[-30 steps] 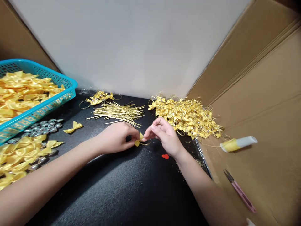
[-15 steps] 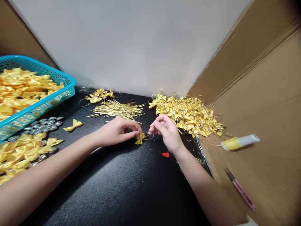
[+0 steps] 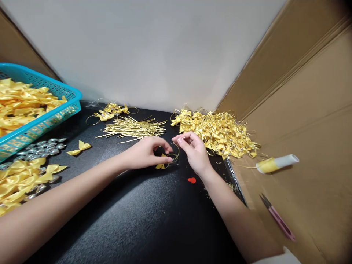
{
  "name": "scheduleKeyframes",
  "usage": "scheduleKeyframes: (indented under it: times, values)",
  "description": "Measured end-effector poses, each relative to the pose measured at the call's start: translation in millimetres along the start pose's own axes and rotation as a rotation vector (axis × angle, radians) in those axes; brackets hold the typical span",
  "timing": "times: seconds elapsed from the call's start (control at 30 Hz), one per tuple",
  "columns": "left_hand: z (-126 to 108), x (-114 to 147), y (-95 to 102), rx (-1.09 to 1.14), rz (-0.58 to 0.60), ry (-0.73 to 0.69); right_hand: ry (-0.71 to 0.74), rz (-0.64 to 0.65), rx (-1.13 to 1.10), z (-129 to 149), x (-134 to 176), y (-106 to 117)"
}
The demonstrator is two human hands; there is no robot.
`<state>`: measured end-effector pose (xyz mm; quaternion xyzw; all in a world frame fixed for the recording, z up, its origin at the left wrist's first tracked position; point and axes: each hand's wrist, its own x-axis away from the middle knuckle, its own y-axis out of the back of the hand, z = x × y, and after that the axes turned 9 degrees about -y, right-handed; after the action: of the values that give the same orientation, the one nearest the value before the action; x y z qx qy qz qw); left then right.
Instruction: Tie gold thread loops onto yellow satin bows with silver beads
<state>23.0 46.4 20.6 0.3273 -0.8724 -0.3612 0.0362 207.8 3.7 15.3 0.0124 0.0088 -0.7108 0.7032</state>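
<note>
My left hand [image 3: 150, 153] is curled around a yellow satin bow [image 3: 160, 166] with a looped gold cord [image 3: 178, 151]. Most of that bow is hidden beneath the fingers, and the thumb lies against the loop. To the right, my right hand [image 3: 195, 151] pinches the cord's end between thumb and forefinger, a little above the black tabletop [image 3: 129, 216]. Beyond the left hand lies a bundle of cut gold cords [image 3: 134, 128]. A heap of bows with cord loops [image 3: 220, 132] sits behind the right hand.
A blue basket [image 3: 74, 94] of yellow bows stands at left. Silver heart-shaped pieces [image 3: 46, 146], loose bows [image 3: 24, 179] and a single bow [image 3: 79, 148] lie near it. At right are pink thread snips [image 3: 277, 218] and a white tube [image 3: 286, 160]. A red piece [image 3: 191, 180] lies near my right wrist.
The cord has formed a wider loop between my hands. My left thumb and forefinger have spread apart beside it, and the bow is more covered. The view has shifted slightly right.
</note>
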Motion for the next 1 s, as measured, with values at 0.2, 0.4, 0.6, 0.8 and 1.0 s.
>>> scheduleKeyframes:
  times: [0.2, 0.4, 0.6, 0.8, 1.0]
  values:
    - [9, -21, -4.5, 0.197, 0.155, -0.012, 0.037, -0.059, 0.040, -6, -7, 2]
    - [20, -25, -3.3, 0.258, 0.164, 0.027, 0.071, -0.114, -0.009, -10, -13, 7]
    - [23, -19, -0.1, 0.125, 0.109, -0.005, 0.039, -0.168, -0.045, -13, -18, 13]
    - [25, -14, 2.4, 0.034, 0.136, -0.085, 0.022, -0.180, -0.068, -14, -19, 16]
    - [22, -14, 7.0, 0.041, 0.193, -0.142, 0.012, -0.199, -0.067, -14, -22, 19]
